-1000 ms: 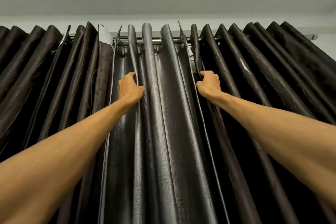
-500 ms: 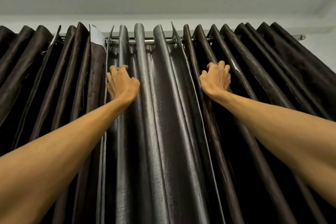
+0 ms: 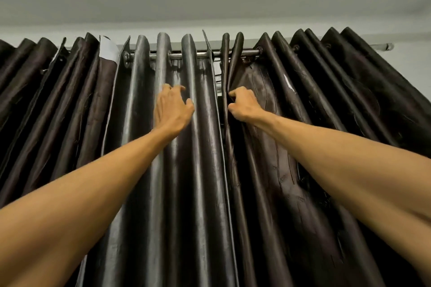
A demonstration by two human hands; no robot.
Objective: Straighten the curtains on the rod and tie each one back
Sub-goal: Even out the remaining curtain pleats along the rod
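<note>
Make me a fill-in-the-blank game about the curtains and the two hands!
1. The shiny curtain hangs from a metal ____.
2. The right hand pinches the ____ of the dark curtain.
3. The left hand reaches to the shiny curtain, on the ____ side of the gap.

Missing words: rod, edge, left.

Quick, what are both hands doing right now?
Left hand: open, fingers spread on the middle curtain.
Right hand: closed, gripping the edge of the right curtain.
</note>
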